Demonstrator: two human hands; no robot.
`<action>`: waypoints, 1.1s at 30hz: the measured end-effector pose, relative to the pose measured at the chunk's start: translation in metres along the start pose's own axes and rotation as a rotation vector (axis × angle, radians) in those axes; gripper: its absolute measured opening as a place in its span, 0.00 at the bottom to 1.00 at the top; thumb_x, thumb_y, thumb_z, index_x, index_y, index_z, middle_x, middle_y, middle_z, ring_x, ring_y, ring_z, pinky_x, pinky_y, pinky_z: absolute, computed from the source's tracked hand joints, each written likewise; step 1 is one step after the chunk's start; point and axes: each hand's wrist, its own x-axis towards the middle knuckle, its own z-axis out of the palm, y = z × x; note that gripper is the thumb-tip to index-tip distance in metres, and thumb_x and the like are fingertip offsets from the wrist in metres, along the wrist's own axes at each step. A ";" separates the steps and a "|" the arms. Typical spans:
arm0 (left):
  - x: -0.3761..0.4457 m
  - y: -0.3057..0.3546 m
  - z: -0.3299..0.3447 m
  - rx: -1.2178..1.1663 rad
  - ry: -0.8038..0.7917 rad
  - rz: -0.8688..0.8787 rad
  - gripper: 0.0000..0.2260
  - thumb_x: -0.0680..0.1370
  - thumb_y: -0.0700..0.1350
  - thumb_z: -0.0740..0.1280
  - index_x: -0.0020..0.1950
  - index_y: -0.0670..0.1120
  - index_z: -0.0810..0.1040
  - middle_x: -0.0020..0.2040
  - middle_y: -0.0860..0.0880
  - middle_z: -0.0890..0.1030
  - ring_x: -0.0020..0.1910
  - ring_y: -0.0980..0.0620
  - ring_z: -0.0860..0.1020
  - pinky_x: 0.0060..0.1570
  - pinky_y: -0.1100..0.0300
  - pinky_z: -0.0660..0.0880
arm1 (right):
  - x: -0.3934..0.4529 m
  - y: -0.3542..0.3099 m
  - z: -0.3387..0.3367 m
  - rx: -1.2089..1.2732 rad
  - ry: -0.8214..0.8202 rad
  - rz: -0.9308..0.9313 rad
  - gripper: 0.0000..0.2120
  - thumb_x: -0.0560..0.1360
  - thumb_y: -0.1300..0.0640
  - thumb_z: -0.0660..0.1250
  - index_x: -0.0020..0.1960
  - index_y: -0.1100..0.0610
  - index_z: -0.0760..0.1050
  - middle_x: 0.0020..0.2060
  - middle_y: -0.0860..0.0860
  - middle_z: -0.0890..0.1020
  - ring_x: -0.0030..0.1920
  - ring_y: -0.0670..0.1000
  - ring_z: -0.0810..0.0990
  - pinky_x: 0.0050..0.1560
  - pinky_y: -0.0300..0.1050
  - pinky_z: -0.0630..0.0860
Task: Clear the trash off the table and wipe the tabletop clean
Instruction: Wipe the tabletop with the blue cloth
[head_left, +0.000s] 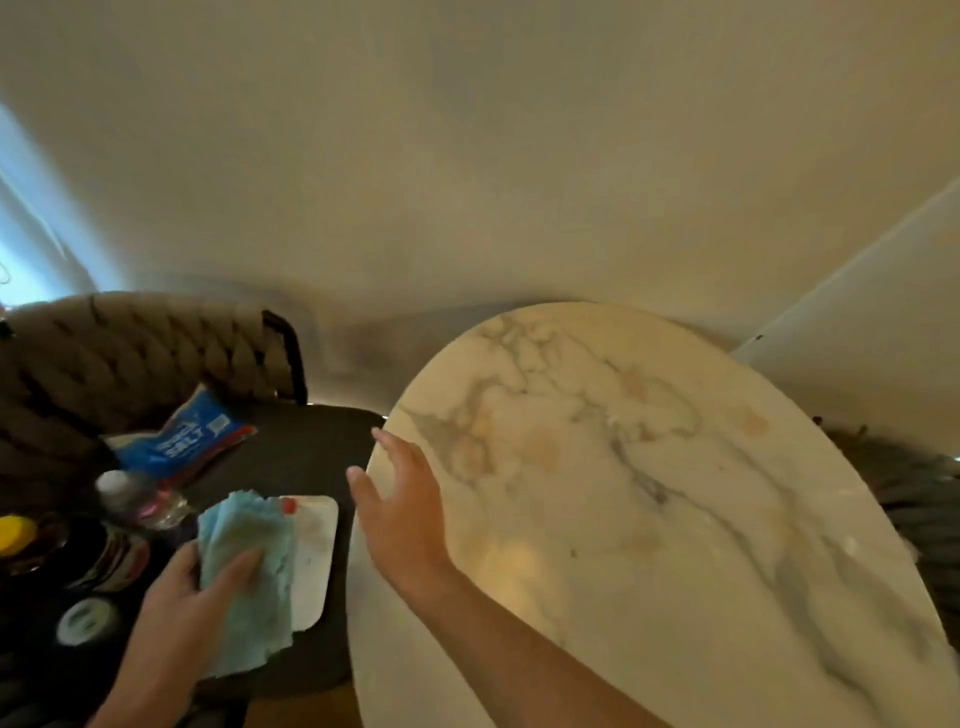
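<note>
A round white marble tabletop (649, 493) with grey and tan veins fills the right half of the head view; nothing lies on it. My right hand (400, 504) hovers with straight spread fingers over its left edge, holding nothing. To the left, my left hand (192, 592) grips a folded light blue cloth (249, 577) between thumb and fingers, above a dark chair seat (291, 452).
On the dark seat lie a white tray (314, 556), a blue and red snack bag (187, 436), a plastic bottle (140, 499), a yellow-capped container (15, 535) and dark cans. A woven chair back (130, 353) stands behind. A pale wall rises beyond the table.
</note>
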 end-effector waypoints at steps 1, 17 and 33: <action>-0.008 0.019 0.013 0.050 -0.037 0.056 0.10 0.75 0.50 0.70 0.53 0.50 0.74 0.47 0.45 0.80 0.43 0.44 0.80 0.44 0.46 0.78 | -0.004 0.013 -0.031 -0.023 0.048 0.014 0.22 0.78 0.48 0.63 0.71 0.46 0.66 0.67 0.43 0.71 0.67 0.43 0.68 0.64 0.31 0.60; -0.058 0.121 0.157 0.764 0.231 0.629 0.10 0.79 0.48 0.64 0.59 0.49 0.75 0.44 0.49 0.78 0.39 0.53 0.76 0.35 0.58 0.70 | -0.012 0.218 -0.303 -0.681 -0.045 0.261 0.35 0.79 0.43 0.59 0.79 0.51 0.48 0.78 0.53 0.50 0.78 0.55 0.49 0.74 0.48 0.54; -0.034 0.087 0.249 1.084 0.274 0.451 0.25 0.82 0.43 0.56 0.78 0.47 0.54 0.76 0.46 0.62 0.74 0.46 0.63 0.68 0.45 0.67 | 0.019 0.247 -0.283 -0.608 0.035 0.243 0.12 0.76 0.49 0.60 0.56 0.53 0.71 0.59 0.53 0.69 0.62 0.57 0.67 0.59 0.53 0.72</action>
